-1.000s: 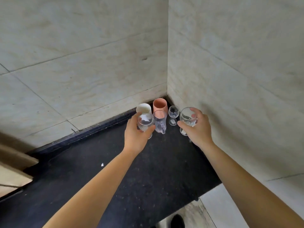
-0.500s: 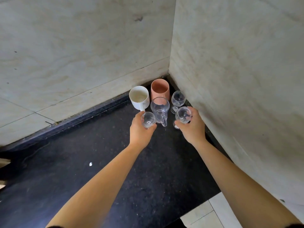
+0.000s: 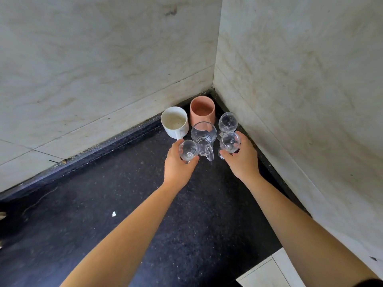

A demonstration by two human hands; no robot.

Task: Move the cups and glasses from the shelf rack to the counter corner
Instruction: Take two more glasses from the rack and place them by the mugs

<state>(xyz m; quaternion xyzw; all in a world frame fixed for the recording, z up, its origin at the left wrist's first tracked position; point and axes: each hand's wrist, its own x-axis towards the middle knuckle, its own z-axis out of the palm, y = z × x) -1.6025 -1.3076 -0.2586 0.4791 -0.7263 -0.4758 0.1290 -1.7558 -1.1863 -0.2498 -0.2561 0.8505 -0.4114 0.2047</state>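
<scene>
On the black counter (image 3: 145, 204), several vessels crowd the corner: a white mug (image 3: 174, 121), a pink cup (image 3: 202, 110), a clear glass mug (image 3: 204, 137) with its handle toward me, and a small stemmed glass (image 3: 228, 122). My left hand (image 3: 178, 164) is wrapped around a small stemmed glass (image 3: 188, 150) just left of the glass mug. My right hand (image 3: 243, 160) grips another stemmed glass (image 3: 229, 142) right of the mug, in front of the standing stemmed one. Both held glasses are upright, low at the counter; their feet are hidden.
Two pale tiled walls (image 3: 300, 100) meet at the corner and close in the back and right side. The counter's front edge drops to a tiled floor (image 3: 267, 272) at the lower right. A small white speck (image 3: 114, 213) lies on the counter.
Both hands have lowered their stemmed glasses toward the counter beside the glass mug. The view has tilted down and closer to the corner.
</scene>
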